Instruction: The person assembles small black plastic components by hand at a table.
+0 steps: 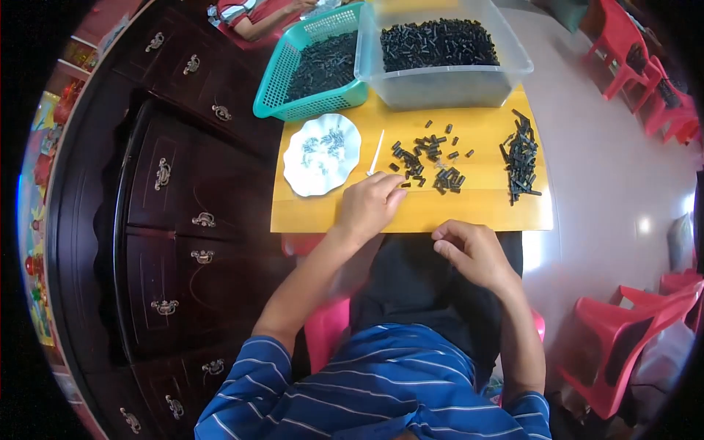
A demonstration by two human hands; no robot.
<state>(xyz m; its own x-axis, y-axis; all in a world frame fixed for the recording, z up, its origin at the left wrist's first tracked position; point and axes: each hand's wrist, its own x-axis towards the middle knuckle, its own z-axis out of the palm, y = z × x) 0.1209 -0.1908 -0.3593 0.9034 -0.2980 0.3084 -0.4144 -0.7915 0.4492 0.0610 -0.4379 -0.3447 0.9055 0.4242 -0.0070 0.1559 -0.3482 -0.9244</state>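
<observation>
My left hand (369,205) is over the near part of the yellow tabletop, thumb and fingers drawn together. Right at its fingertips lies a short black tube (405,185); whether the fingers grip it I cannot tell. A thin white stick (377,152) lies just beyond its knuckles. My right hand (473,251) hovers at the table's near edge with curled fingers, thumb close to the index finger; anything between them is too small to make out. Ahead of both hands spreads a loose pile of short black tubes (427,148), with a smaller cluster (449,180) nearer to me.
A white scalloped plate (299,167) holding small pale bits stands left. Longer black pieces (522,160) are heaped right. Behind are a green basket (345,97) and a clear plastic bin (447,86), both with black pieces. A dark cabinet (183,183) flanks the left; another person's arm (257,28) shows behind.
</observation>
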